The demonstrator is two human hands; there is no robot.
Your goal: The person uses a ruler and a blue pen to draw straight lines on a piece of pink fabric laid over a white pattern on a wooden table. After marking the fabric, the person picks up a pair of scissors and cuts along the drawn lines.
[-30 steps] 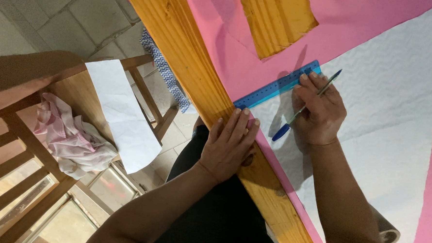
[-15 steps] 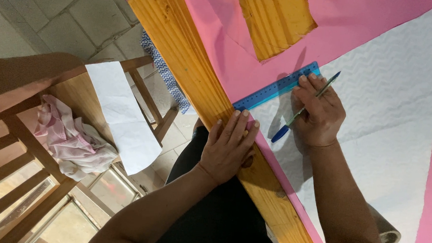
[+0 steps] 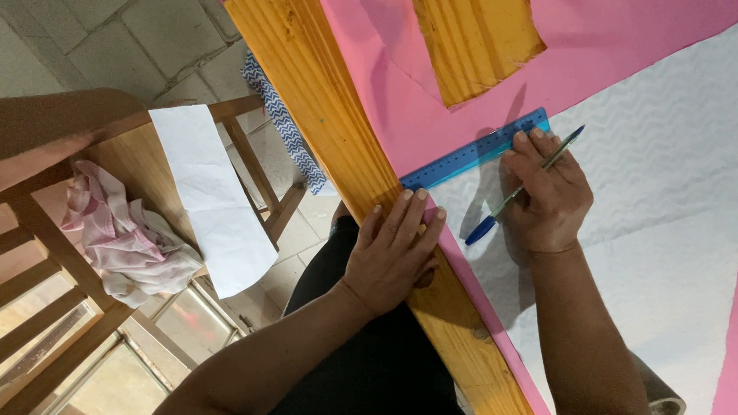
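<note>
Blue ruler lay on the white textured sheet, along its edge where it met the pink paper, on the wooden table. Ruler: translucent blue, straight, scale marks along one side, far end under the right hand. Right hand was closed on a blue-capped pen, tip by the ruler edge, fingers pinning the ruler so it wouldn't slide. Left hand lay flat, fingers spread, holding nothing, bracing at the table edge beside the ruler's near end. Off to the side: wooden chair with pink cloth and white paper strip.
</note>
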